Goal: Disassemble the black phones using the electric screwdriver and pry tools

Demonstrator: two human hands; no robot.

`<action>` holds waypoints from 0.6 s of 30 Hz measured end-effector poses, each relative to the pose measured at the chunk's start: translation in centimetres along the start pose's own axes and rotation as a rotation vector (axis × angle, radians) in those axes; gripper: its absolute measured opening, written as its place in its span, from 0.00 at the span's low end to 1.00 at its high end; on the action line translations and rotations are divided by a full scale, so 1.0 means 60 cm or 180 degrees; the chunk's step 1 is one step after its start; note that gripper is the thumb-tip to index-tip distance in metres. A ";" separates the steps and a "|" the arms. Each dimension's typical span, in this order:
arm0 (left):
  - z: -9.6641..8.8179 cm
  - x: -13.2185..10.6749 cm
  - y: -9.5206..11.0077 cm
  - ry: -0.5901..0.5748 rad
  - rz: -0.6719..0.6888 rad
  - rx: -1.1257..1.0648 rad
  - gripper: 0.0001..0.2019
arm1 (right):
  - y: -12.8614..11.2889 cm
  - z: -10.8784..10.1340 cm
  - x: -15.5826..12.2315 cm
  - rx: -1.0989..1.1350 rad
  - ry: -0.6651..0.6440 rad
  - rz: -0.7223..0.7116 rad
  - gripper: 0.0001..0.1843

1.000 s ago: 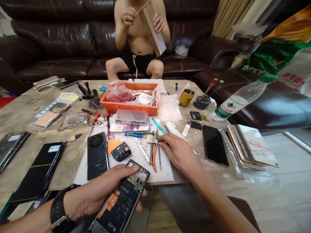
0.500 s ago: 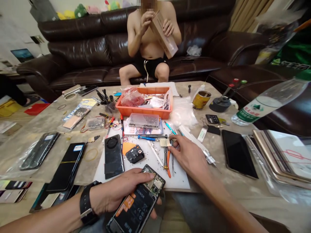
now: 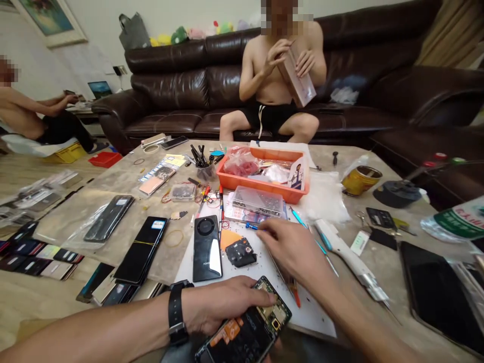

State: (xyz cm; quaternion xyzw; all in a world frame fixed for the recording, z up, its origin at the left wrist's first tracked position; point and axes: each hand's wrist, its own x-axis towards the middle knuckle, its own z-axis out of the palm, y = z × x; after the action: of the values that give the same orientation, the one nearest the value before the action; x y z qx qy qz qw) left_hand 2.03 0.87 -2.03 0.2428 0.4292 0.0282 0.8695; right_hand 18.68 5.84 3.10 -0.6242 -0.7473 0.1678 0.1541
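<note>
My left hand (image 3: pixel 230 302) is closed around an opened smartphone (image 3: pixel 245 333), its thumb lying on the bare circuit board near the top. A black battery with orange labels shows below the board. My right hand (image 3: pixel 291 247) reaches over the white mat (image 3: pixel 313 317), its fingers pinched at a blue screwdriver (image 3: pixel 251 226). Most of that screwdriver is hidden by the hand, and whether it is lifted I cannot tell. Under the right hand, orange-handled pliers (image 3: pixel 295 295) are partly covered. Left of it lie a black phone part (image 3: pixel 241 252) and a dark phone back (image 3: pixel 206 252).
Behind the mat are a clear screw box (image 3: pixel 257 200) and an orange bin (image 3: pixel 260 187). A white pen-like tool (image 3: pixel 351 257) lies right, near a black tablet-like device (image 3: pixel 438 292) and a water bottle (image 3: pixel 454 222). Banded phones (image 3: pixel 141 252) lie left. A person (image 3: pixel 280 70) sits opposite.
The view has swung left. My right hand has moved from the tweezers and pliers leftward to the blue screwdriver. My left hand still holds the opened phone.
</note>
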 end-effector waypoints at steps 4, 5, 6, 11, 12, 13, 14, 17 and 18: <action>-0.005 -0.005 -0.003 0.0145 0.0108 -0.0141 0.21 | -0.102 0.044 0.073 -0.0621 -0.0220 -0.0147 0.17; -0.006 -0.007 -0.003 0.0071 0.0136 -0.0158 0.21 | -0.117 0.057 0.088 -0.0640 -0.0236 -0.0118 0.18; -0.007 -0.010 -0.002 -0.0013 0.0163 -0.0159 0.20 | -0.128 0.069 0.099 -0.0640 -0.0239 -0.0085 0.18; -0.015 -0.022 0.001 -0.0367 0.0260 -0.0040 0.16 | -0.148 0.101 0.117 -0.0663 -0.0282 0.0019 0.16; -0.015 -0.025 0.002 -0.0382 0.0267 -0.0043 0.17 | -0.150 0.102 0.115 -0.0669 -0.0301 0.0028 0.16; -0.016 -0.028 0.002 -0.0369 0.0265 -0.0064 0.17 | -0.153 0.101 0.113 -0.0675 -0.0324 0.0034 0.16; -0.015 -0.032 0.003 -0.0323 0.0260 -0.0094 0.17 | -0.156 0.100 0.111 -0.0679 -0.0353 0.0044 0.16; -0.012 -0.047 0.006 -0.0207 0.0234 -0.0135 0.19 | -0.164 0.099 0.110 -0.0675 -0.0463 0.0074 0.16; -0.011 -0.052 0.007 -0.0188 0.0236 -0.0133 0.19 | -0.166 0.100 0.111 -0.0668 -0.0495 0.0079 0.16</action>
State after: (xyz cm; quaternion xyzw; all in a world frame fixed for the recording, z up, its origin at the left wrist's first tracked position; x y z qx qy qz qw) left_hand -0.38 0.73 0.09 0.2411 0.3934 0.0621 0.8850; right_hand 6.13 10.44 2.27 -0.6312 -0.7627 0.1385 0.0275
